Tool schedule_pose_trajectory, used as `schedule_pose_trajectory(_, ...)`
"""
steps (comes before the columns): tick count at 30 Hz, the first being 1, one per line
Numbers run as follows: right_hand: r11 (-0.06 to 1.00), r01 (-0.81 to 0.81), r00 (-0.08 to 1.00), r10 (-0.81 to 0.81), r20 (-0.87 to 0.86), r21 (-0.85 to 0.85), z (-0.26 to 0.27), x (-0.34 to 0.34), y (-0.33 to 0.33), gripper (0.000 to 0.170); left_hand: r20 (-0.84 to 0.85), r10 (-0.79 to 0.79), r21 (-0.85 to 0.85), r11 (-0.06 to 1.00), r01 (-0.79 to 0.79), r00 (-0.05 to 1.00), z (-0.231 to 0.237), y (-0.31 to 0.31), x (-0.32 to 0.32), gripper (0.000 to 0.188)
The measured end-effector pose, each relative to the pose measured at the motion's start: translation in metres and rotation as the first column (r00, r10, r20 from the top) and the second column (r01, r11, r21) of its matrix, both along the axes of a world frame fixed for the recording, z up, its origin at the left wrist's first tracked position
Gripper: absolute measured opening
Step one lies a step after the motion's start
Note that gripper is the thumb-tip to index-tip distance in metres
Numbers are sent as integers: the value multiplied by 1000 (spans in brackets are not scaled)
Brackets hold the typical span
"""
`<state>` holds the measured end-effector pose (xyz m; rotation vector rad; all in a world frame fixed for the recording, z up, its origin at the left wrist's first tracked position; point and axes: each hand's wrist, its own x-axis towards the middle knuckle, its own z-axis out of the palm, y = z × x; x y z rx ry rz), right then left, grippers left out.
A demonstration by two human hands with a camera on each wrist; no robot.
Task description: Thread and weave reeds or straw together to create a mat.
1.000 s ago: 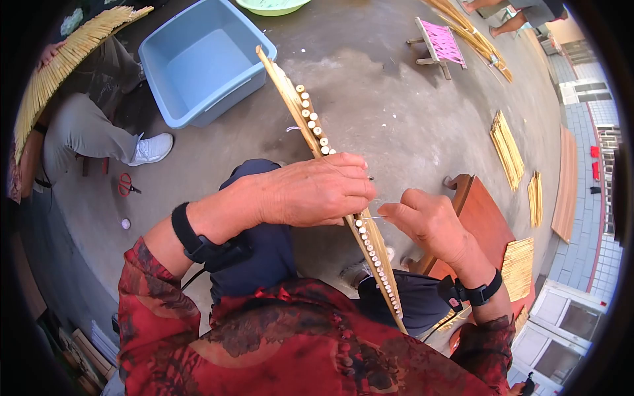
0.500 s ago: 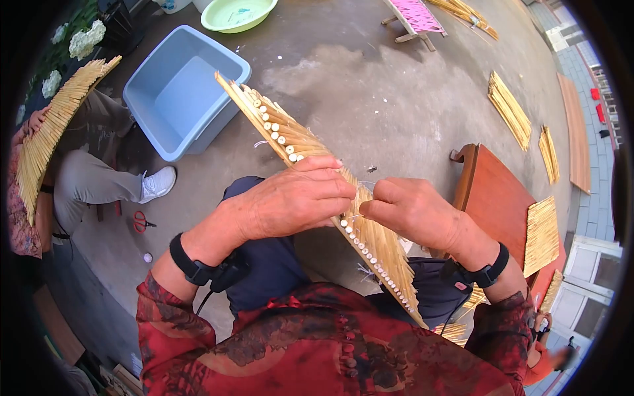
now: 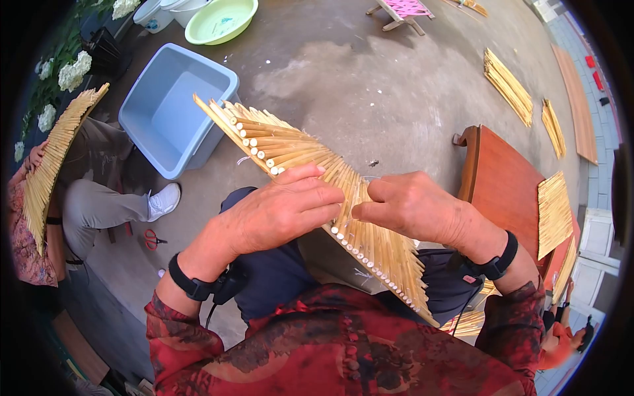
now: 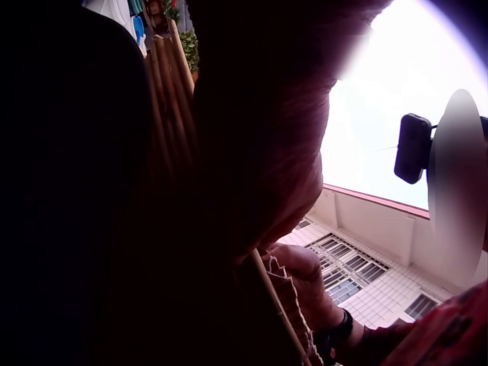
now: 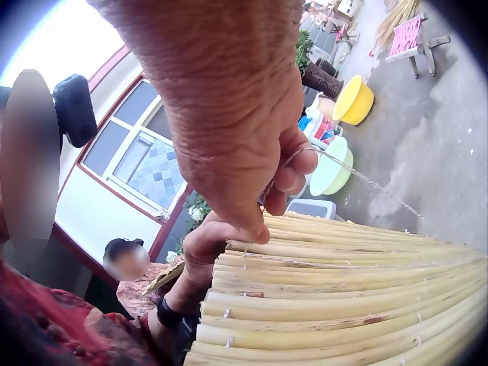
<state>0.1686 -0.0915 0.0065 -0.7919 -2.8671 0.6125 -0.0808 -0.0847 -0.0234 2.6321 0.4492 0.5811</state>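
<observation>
Yellow, fan-shaped stalk mat gripped by the left hand, probably for steadiness, while the right hand pinches thin white thread, tension I guess.

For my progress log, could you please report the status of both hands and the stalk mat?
Left hand gripping stalk mat. Right hand holding white string close beside. Mat held slanting. No obstruction visible at the hands.

Head view: above the fingers, facing down and forward, farthest. Left wrist: close to the fingers, tilted up towards a building. Right wrist: close, facing beyond the fingers; shares stalks, green basin with head.
</observation>
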Motion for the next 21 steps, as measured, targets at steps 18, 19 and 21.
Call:
schedule_pose_trajectory(18,997,-56,990,62,123,-50,19,4,2,27,43,75,118,990,-79,996,-5,2,4,16)
schedule_pose_trajectory(19,997,-43,988,52,147,-66,22,4,2,30,48,93,110,989,-98,995,-4,2,4,16)
schedule_pose_trajectory(21,995,-53,985,66,161,-84,26,2,2,30,75,67,118,990,-75,995,-4,3,6,12)
